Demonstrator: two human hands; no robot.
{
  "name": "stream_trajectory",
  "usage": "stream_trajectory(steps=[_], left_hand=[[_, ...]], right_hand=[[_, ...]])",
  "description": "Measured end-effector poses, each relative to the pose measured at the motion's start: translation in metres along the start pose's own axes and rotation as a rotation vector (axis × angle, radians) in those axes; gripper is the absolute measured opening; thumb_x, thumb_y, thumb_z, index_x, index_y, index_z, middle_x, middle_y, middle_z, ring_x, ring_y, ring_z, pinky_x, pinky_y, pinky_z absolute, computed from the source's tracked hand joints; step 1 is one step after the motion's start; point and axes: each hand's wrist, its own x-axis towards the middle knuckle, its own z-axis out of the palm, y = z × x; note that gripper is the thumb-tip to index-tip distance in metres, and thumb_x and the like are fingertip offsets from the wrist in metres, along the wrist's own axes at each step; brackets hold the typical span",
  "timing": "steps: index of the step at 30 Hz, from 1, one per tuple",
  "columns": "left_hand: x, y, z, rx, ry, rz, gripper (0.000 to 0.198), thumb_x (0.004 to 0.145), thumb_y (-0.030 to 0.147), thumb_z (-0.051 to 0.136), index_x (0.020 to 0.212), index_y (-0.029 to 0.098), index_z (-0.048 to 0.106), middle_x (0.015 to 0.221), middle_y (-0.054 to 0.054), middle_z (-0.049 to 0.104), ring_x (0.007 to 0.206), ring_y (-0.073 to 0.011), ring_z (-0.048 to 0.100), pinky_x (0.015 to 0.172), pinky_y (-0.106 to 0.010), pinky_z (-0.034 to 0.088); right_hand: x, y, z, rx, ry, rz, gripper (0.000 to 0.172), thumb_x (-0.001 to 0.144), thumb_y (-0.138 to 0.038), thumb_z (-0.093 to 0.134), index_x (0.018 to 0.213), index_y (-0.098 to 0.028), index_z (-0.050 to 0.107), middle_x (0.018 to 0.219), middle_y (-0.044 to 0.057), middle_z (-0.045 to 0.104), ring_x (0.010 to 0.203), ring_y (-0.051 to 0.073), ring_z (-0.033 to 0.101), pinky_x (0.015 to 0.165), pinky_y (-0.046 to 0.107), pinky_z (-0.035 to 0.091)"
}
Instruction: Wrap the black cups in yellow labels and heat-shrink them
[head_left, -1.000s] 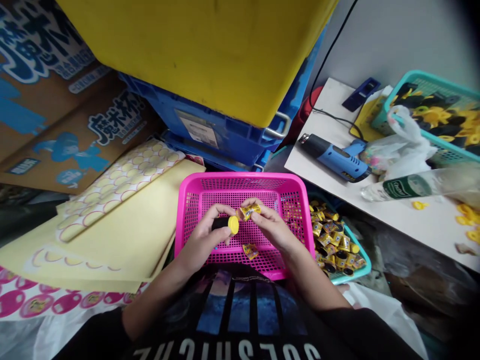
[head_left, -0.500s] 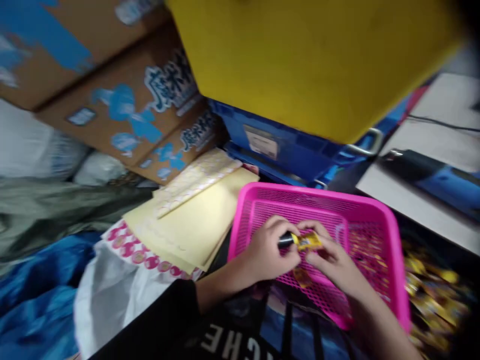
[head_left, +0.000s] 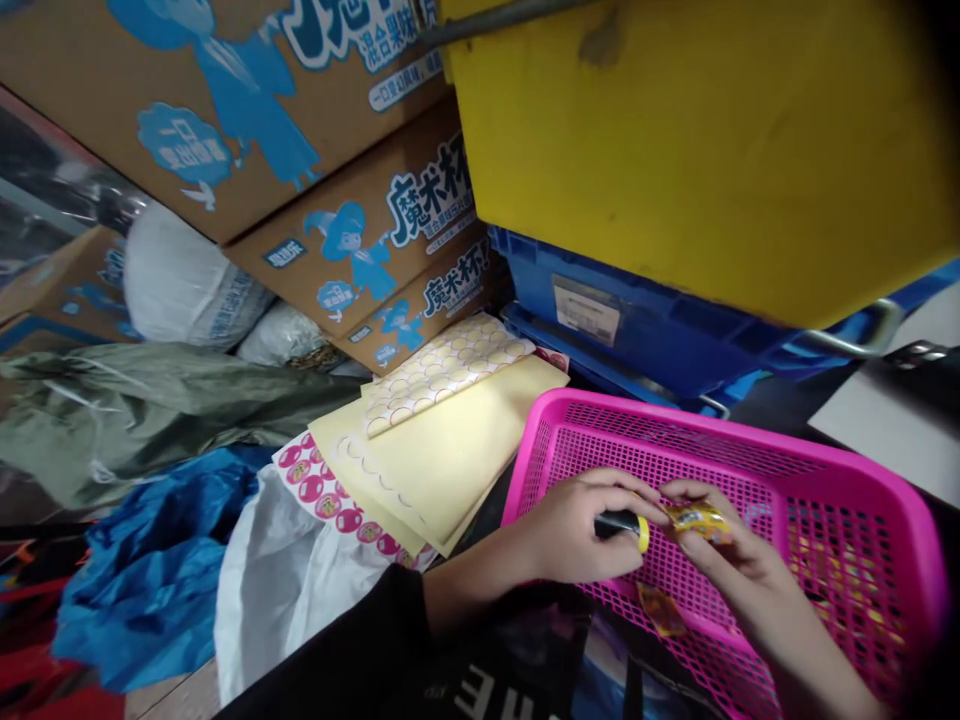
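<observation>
My left hand (head_left: 577, 528) grips a small black cylinder with a yellow cap (head_left: 622, 527) above a pink plastic mesh basket (head_left: 675, 425). My right hand (head_left: 731, 550) pinches a yellow foil sachet (head_left: 697, 520) between its fingers, close to the yellow cap but not clearly touching it. A second foil sachet (head_left: 661, 610) lies on the basket's mesh floor below my hands. My forearms hide the basket's near rim in part.
Printed cardboard boxes (head_left: 352, 230) are stacked at the upper left. A yellow bin (head_left: 697, 150) rests on a blue crate (head_left: 615, 330) above the basket. Cream sticker sheets (head_left: 439, 450) lie to its left, beside crumpled blue and white plastic (head_left: 157, 570).
My view has swung left, showing more boxes and plastic and moving the basket to the right. Both hands still hold their items, with the cap now pointing right toward the sachet.
</observation>
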Motion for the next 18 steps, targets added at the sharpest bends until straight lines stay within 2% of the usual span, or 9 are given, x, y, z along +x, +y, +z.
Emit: stream_trajectory(steps=[5, 11, 14, 16, 18], left_hand=[[-0.005, 0.004, -0.006, 0.034, -0.075, -0.057, 0.043, 0.076, 0.013, 0.054, 0.117, 0.017, 0.066, 0.133, -0.012, 0.059, 0.121, -0.0236, 0.058, 0.107, -0.041, 0.045], [-0.003, -0.001, -0.006, -0.012, 0.024, -0.107, 0.033, 0.08, 0.012, 0.05, 0.108, 0.02, 0.065, 0.12, -0.008, 0.059, 0.117, -0.0227, 0.055, 0.104, -0.044, 0.043], [-0.002, -0.001, -0.002, -0.173, 0.087, -0.237, 0.025, 0.082, 0.017, 0.051, 0.106, 0.02, 0.059, 0.107, -0.005, 0.059, 0.099, -0.0191, 0.06, 0.089, -0.038, 0.049], [-0.001, -0.001, 0.0, -0.295, 0.06, -0.331, 0.022, 0.082, 0.02, 0.051, 0.104, 0.02, 0.055, 0.097, -0.002, 0.058, 0.082, -0.0151, 0.059, 0.075, -0.033, 0.05], [0.0, -0.002, 0.003, -0.371, 0.012, -0.388, 0.019, 0.082, 0.022, 0.053, 0.101, 0.02, 0.053, 0.088, 0.001, 0.056, 0.073, -0.0127, 0.057, 0.069, -0.03, 0.046]], right_hand=[[0.002, -0.01, 0.01, 0.02, -0.001, 0.027, 0.014, 0.085, -0.043, 0.067, 0.088, -0.03, 0.071, 0.109, 0.003, 0.051, 0.108, 0.02, 0.05, 0.097, 0.033, 0.042], [0.004, -0.015, 0.017, 0.104, 0.09, 0.101, 0.02, 0.082, -0.047, 0.069, 0.088, -0.029, 0.072, 0.102, 0.003, 0.051, 0.101, 0.02, 0.05, 0.096, 0.039, 0.038], [0.0, -0.015, 0.017, 0.162, 0.097, 0.118, 0.025, 0.086, -0.051, 0.064, 0.09, -0.026, 0.069, 0.109, 0.003, 0.049, 0.105, 0.02, 0.049, 0.096, 0.039, 0.039], [-0.003, -0.016, 0.017, 0.175, 0.077, 0.121, 0.026, 0.088, -0.051, 0.06, 0.092, -0.026, 0.066, 0.112, 0.004, 0.047, 0.106, 0.02, 0.048, 0.098, 0.039, 0.039], [-0.004, -0.017, 0.017, 0.18, 0.021, 0.097, 0.022, 0.09, -0.048, 0.06, 0.095, -0.028, 0.066, 0.113, 0.003, 0.046, 0.107, 0.02, 0.048, 0.101, 0.04, 0.037]])
